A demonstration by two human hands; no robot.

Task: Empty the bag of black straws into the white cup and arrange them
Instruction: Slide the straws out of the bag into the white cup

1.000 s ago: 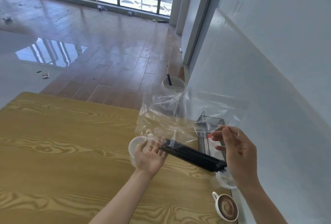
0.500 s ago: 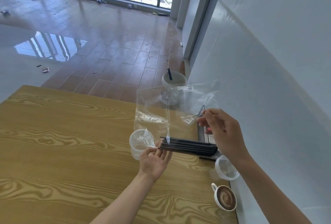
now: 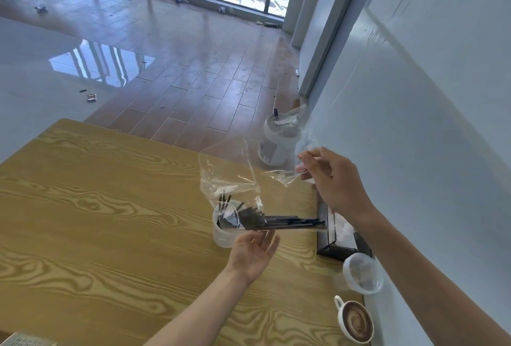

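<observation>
A clear plastic bag [image 3: 232, 171] hangs over the wooden table [image 3: 110, 207], pinched at its upper right corner by my right hand [image 3: 334, 182]. A bundle of black straws [image 3: 287, 222] lies almost level, its left ends fanning into the white translucent cup [image 3: 224, 237]. One or two straws stand upright in the cup. My left hand [image 3: 254, 254] sits just below the bundle, palm up and fingers spread, and whether it touches the straws is unclear.
A black mesh holder [image 3: 331, 237] stands by the wall at the table's right edge. A clear empty cup [image 3: 362, 273] and a latte cup [image 3: 356, 323] sit nearer me. A lidded white cup with a straw [image 3: 279, 141] stands on the floor beyond the table.
The straws have slid left out of the bag and their ends have entered the white cup. My right hand lifted the bag's corner up and to the right. My left hand dropped below the bundle.
</observation>
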